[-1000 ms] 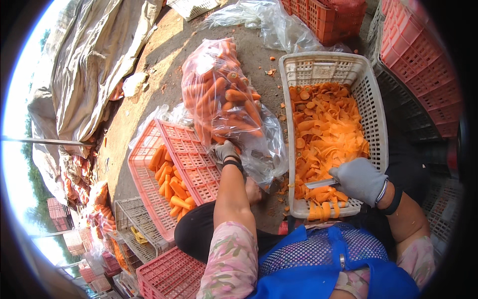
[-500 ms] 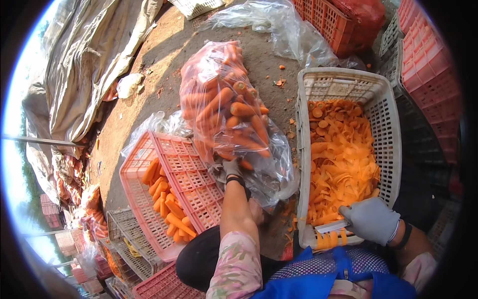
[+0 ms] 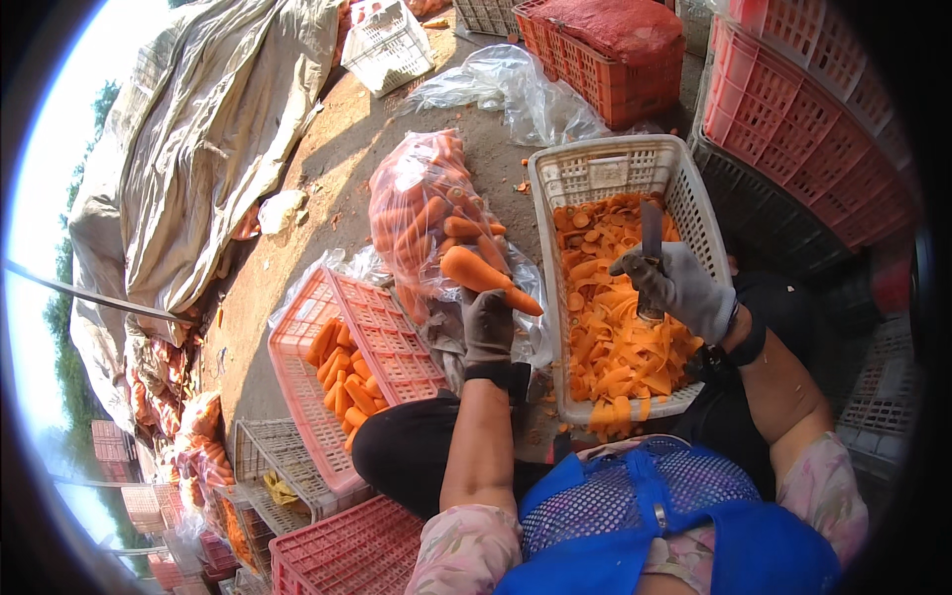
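Observation:
My left hand (image 3: 489,325), in a grey glove, is closed around a large carrot (image 3: 474,270) whose narrow end points right. In my gloved right hand (image 3: 686,290) is a knife (image 3: 652,230), its flat blade upright above the fist. That hand is over a whitish crate (image 3: 700,183) that holds orange peelings (image 3: 605,297) and round carrot slices. Just beyond my left hand stands a clear plastic bag of carrots (image 3: 416,213). To the left, a tilted pink crate (image 3: 387,337) contains smooth peeled carrots (image 3: 345,372).
Stacked pink crates (image 3: 793,119) rise at the right. A red crate (image 3: 605,84) with a red mesh sack stands at the back, beside crumpled clear plastic (image 3: 511,94). A large tarp (image 3: 208,139) covers the far left. More crates (image 3: 283,461) are at lower left.
My left hand has come back from the bag with a carrot in it. My right hand has lifted from the crate's near end, turning the knife upright. The view has shifted.

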`<state>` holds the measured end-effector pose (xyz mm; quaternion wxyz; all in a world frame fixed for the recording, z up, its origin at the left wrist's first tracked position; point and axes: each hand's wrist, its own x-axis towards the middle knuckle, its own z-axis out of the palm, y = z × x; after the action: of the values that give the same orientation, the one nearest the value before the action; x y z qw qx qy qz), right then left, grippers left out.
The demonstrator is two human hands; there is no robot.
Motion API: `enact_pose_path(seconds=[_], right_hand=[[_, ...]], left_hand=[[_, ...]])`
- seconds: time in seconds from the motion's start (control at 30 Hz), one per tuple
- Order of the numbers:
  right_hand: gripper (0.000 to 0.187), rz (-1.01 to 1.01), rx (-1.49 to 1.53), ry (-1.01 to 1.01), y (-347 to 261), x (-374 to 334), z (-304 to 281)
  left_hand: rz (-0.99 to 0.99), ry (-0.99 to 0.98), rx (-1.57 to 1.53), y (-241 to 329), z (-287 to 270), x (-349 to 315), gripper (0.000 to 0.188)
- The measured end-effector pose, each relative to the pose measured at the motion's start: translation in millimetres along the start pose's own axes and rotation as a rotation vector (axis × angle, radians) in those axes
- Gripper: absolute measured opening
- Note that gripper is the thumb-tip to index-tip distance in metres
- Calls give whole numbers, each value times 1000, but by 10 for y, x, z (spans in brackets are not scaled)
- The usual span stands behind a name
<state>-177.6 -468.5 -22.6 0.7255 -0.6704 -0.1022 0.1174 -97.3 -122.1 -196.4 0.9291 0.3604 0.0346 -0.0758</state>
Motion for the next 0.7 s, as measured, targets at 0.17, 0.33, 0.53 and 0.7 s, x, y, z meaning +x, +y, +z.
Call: enact_pose_path(seconds=[0.17, 0.33, 0.53, 0.7], right_hand=[[34, 44, 6, 220, -239, -7, 132], [27, 180, 10, 60, -245, -17, 403], [23, -24, -115, -195, -18, -234, 756], [25, -33, -370, -161, -58, 70, 475]], left_hand=[[-168, -124, -150, 382, 916, -235, 60], [-301, -60, 115, 390, 1327, -496, 68], [-402, -238, 293, 272, 1788, -1033, 78], [-466, -146, 245, 5, 1617, -1099, 69]])
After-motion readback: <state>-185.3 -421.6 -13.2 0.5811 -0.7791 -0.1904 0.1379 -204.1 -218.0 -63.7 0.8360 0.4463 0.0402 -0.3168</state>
